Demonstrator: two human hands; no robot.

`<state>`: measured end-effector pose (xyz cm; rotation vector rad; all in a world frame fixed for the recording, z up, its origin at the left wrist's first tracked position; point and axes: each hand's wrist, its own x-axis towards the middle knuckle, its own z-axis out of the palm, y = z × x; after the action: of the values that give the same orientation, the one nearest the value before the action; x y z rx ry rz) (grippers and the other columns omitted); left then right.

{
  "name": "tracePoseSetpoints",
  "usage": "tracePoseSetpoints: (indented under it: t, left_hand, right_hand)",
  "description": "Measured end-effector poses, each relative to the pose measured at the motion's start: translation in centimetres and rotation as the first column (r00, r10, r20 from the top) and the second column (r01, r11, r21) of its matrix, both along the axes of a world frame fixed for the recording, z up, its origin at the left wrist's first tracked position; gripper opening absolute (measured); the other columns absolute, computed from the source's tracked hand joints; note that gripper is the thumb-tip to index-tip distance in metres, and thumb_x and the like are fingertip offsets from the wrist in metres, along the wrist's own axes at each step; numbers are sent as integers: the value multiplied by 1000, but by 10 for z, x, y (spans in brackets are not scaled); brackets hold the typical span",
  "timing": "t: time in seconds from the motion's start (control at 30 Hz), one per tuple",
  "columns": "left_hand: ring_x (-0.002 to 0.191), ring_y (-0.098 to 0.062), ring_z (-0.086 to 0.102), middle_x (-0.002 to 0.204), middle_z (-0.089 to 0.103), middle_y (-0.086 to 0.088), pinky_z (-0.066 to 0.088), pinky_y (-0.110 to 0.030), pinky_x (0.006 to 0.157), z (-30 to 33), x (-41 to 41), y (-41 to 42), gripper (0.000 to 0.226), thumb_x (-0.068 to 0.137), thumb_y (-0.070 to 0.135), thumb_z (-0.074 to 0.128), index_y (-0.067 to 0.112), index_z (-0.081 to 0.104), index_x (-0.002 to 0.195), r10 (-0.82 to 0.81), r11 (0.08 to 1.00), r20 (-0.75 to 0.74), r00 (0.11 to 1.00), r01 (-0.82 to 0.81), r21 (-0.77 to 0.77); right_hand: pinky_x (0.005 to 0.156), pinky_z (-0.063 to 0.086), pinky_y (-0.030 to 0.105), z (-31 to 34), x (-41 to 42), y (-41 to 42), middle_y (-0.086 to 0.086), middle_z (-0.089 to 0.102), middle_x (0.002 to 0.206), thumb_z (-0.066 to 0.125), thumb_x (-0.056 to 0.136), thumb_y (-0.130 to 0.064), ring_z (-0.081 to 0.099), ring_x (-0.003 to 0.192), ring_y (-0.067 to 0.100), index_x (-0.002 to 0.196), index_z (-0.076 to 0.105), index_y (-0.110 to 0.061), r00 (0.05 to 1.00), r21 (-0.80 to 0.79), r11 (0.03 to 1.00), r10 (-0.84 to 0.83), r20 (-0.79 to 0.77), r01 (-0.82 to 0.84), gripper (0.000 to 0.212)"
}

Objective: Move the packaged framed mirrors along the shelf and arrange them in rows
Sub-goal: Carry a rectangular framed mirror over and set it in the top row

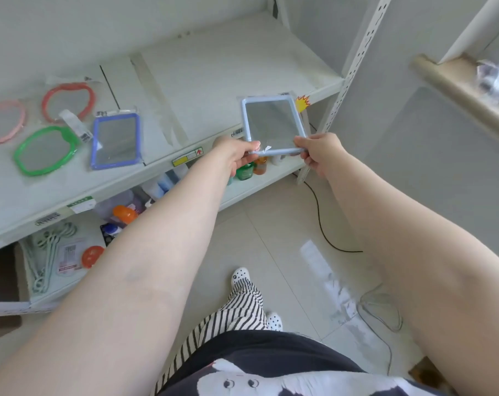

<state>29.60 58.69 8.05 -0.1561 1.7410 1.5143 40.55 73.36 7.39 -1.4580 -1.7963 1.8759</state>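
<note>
Both hands, left (pixel 236 152) and right (pixel 319 152), pinching the light blue mirror's (pixel 272 124) near edge, over the shelf's (pixel 214 81) front right corner. Slippery plastic wrap, shallow grip, so could slide out and drop off the front edge.

1. I see both hands pinching the near edge of a light-blue rectangular mirror (pixel 272 124) in clear wrap: left hand (pixel 236 154) at its left corner, right hand (pixel 321 152) at its right
2. The mirror is held tilted above the shelf's (pixel 214 81) front edge
3. On the shelf to the left lie a darker blue rectangular mirror (pixel 116 141), a green mirror (pixel 43 151), a red one (pixel 68 101) and a pink one (pixel 3 121)
</note>
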Motion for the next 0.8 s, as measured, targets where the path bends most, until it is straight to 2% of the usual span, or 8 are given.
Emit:
tracePoseSetpoints:
  t: [0.07,0.17,0.23,0.33,0.43,0.53,0.7,0.8]
  left_hand:
    - [64,-13,63,76,64,-4,56,-15,58,-4,-9,20,11,84,5,70,4,59,79,-19,1000,3,1000,19,-5]
    - [63,-12,64,76,65,-2,55,-26,87,-10,-31,52,12,82,7,72,6,61,82,-54,998,-1,999,54,-11]
    - [59,-9,66,76,67,-1,50,-30,95,-11,-47,73,12,81,9,74,6,63,86,-77,997,-6,997,77,-12]
    - [50,-6,67,79,68,-4,58,-20,67,-12,-68,100,13,80,8,75,3,63,86,-97,995,-11,995,97,10]
    - [64,-13,68,84,68,-8,54,-16,51,-10,-84,122,14,79,6,75,0,64,85,-102,995,-7,995,102,17]
    - [63,-15,68,81,68,-9,54,-15,48,-9,-96,141,12,79,4,75,0,63,79,-87,996,-2,996,87,22]
    - [64,-13,67,87,68,-9,55,-15,52,-11,-118,175,23,80,4,74,-3,63,99,-48,998,6,999,48,30]
    - [56,-10,67,82,67,-7,56,-15,52,-10,-128,197,16,80,4,73,-1,62,90,-6,999,10,1000,6,32]
  right_hand:
    - [47,39,17,-1,-5,18,5,63,58,70,83,-18,43,43,8,78,62,-10,1000,-8,1000,-5,6,5,12]
    - [41,39,14,0,-18,44,-3,61,40,69,83,-17,43,38,5,80,63,-10,999,-17,999,-35,-13,35,10]
    - [42,40,13,3,-29,62,-6,58,37,69,84,-16,44,40,5,79,62,-9,998,-23,998,-58,-32,58,11]
    - [39,40,13,7,-45,85,-4,60,39,69,85,-16,45,38,4,84,63,-8,995,-18,996,-91,-41,90,10]
    - [37,39,13,8,-60,107,5,68,60,68,86,-17,43,34,3,98,66,-5,995,4,995,-101,-23,101,18]
    - [41,39,15,7,-75,127,12,70,77,68,86,-19,43,40,6,93,66,-7,996,11,996,-86,13,86,14]
    - [48,36,19,8,-103,165,14,65,66,65,87,-15,39,44,9,69,58,-9,1000,17,999,-27,8,27,20]
    - [48,36,18,8,-121,192,13,63,70,63,88,-14,40,46,10,72,57,-9,1000,12,1000,24,10,-24,17]
